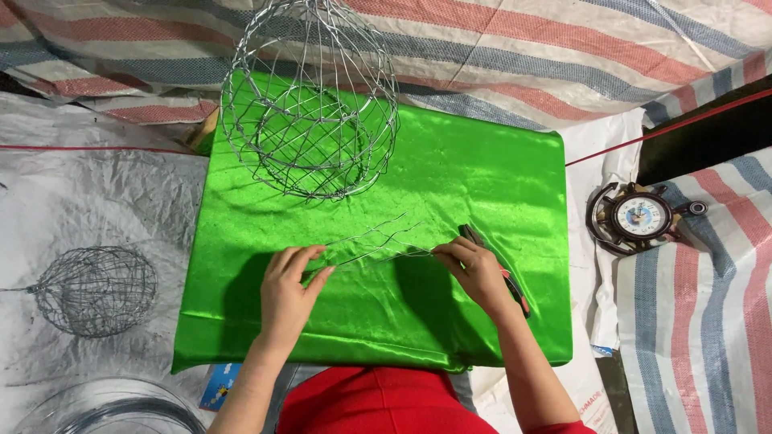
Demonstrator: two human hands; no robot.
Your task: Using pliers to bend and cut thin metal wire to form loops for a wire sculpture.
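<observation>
A small piece of twisted wire mesh (374, 241) lies stretched over a bright green satin cloth (482, 177). My left hand (288, 293) pinches its left end. My right hand (476, 269) pinches its right end and rests over dark pliers with red-and-black handles (515, 293); whether the fingers grip the pliers I cannot tell. A round wire cage (310, 104) stands at the cloth's far left.
A second, smaller wire ball (96, 291) lies on the grey sheet at left. A coil of wire (112, 406) sits at the bottom left. A small round clock in an ornate dark frame (639, 217) lies at right. Striped tarpaulin surrounds the work area.
</observation>
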